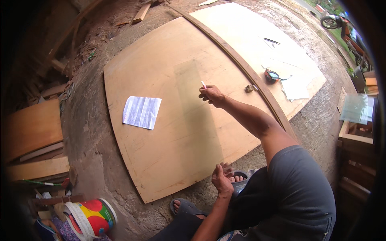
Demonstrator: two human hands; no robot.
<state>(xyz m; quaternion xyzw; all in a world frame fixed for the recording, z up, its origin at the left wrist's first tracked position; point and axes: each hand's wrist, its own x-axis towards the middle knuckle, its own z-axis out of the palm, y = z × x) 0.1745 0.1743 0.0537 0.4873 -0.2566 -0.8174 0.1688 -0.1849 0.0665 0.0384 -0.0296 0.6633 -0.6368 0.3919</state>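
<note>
A long strip of clear, greenish glass (197,116) lies flat on a plywood sheet (148,72). Over the strip's far half, my right hand (213,95) is closed on a slim white and reddish stick, whose exact kind is too small to make out. My left hand (222,182) is by the near end of the glass at the board's edge. Its thumb and fingers are apart, slightly blurred, with nothing visible between them. Left of the glass rests a creased white paper sheet (142,112).
A long wooden batten (237,66) crosses the plywood. Beyond it are a tape measure (272,76), a pen (272,41) and papers (295,87). A small brown object (249,88) sits beside the batten. A colourful bucket (94,217) and wood boards (34,128) stand left; glass panes (356,108) lie right.
</note>
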